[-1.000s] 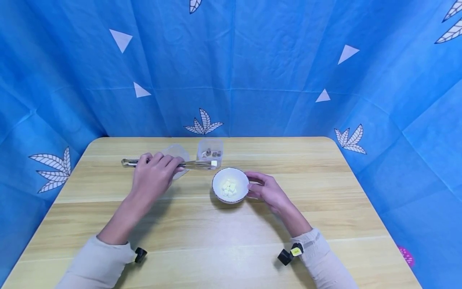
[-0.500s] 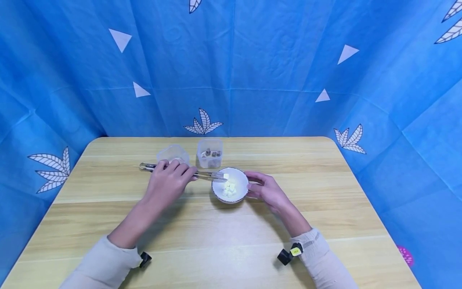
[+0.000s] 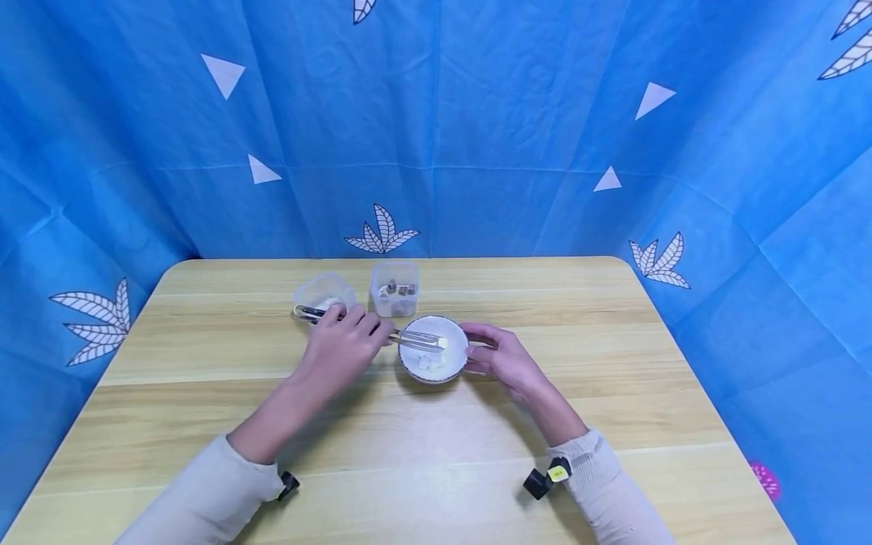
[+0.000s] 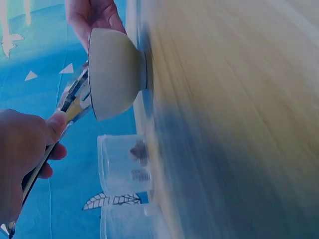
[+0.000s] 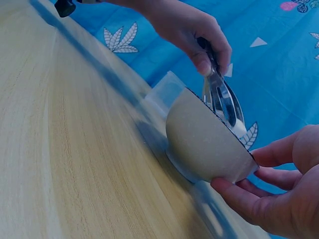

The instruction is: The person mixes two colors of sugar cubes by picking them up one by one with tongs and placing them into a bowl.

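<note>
Tongs (image 5: 221,97) pinched in left hand (image 3: 344,341), tips at bowl's (image 5: 207,137) mouth, holding 1 white cube (image 3: 443,343); right hand (image 3: 500,358) grips bowl's side. Cube probably light, soft: squeeze flat faces gently.

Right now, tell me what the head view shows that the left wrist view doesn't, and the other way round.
Only the head view: the inside of the bowl with white pieces in it, and both pale sleeves.

Only the left wrist view: the bowl's foot, seen from the side at the table.

Both: the left hand gripping the tongs, the right hand at the bowl, and two clear containers, one with brown pieces in it.
</note>
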Tool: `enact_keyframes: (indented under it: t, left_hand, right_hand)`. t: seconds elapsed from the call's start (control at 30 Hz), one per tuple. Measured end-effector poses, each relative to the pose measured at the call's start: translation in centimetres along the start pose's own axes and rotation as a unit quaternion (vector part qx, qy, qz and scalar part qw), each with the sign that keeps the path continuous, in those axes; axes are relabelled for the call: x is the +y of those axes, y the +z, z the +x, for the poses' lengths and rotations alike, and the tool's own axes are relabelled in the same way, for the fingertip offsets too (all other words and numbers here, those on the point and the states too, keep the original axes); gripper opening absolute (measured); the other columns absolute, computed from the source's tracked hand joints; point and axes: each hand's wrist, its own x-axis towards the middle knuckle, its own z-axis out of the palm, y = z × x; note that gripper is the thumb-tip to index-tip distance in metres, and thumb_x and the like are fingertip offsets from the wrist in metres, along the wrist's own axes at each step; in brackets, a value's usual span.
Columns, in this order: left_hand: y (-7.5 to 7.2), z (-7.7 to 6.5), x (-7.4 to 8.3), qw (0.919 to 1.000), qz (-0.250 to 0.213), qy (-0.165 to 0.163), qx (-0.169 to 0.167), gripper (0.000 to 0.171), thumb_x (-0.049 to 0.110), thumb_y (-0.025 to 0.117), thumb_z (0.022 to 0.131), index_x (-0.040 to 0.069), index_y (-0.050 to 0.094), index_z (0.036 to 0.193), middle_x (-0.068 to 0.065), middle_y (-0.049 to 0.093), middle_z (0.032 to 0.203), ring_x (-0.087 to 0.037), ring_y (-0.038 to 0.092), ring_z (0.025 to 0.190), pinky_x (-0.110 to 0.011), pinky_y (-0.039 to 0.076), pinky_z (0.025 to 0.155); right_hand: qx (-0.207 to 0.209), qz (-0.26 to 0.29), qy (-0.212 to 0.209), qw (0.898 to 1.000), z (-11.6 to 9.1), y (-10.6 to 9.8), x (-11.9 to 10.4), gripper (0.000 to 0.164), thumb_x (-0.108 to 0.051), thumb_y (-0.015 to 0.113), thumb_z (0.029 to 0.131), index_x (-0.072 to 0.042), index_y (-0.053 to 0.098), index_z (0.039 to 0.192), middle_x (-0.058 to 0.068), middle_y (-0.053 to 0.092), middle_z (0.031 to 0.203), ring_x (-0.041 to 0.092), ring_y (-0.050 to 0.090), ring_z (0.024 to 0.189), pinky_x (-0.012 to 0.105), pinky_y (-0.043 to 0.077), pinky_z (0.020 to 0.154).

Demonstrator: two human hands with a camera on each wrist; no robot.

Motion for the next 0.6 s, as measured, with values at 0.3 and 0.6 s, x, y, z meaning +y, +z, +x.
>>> enact_keyframes:
  t: [0.3,0.6]
  left_hand:
    - [0.29,0.67,0.44,1.0,0.002,-0.002,0.0,0.03,0.017,0.039,0.103,0.015,0.07,0.103,-0.005,0.073,0.097,-0.025,0.065,0.088,-0.04,0.047,0.079]
    - [-0.19,0.8,-0.13,1.0,0.007,0.002,0.0,0.022,0.025,0.053,0.099,0.015,0.068,0.111,-0.006,0.072,0.1,-0.026,0.065,0.089,-0.042,0.049,0.081]
  right_hand:
    - [-0.004,0.001,0.003,1.0,0.09,-0.03,-0.03,0.051,0.005,0.053,0.093,-0.001,0.045,0.143,0.023,0.048,0.143,0.031,0.063,0.116,0.043,0.054,0.095]
    - [-0.002,0.003,-0.003,1.0,0.1,-0.06,0.13,0.051,0.006,0.053,0.093,0.0,0.045,0.142,0.023,0.048,0.142,0.029,0.063,0.115,0.043,0.054,0.095]
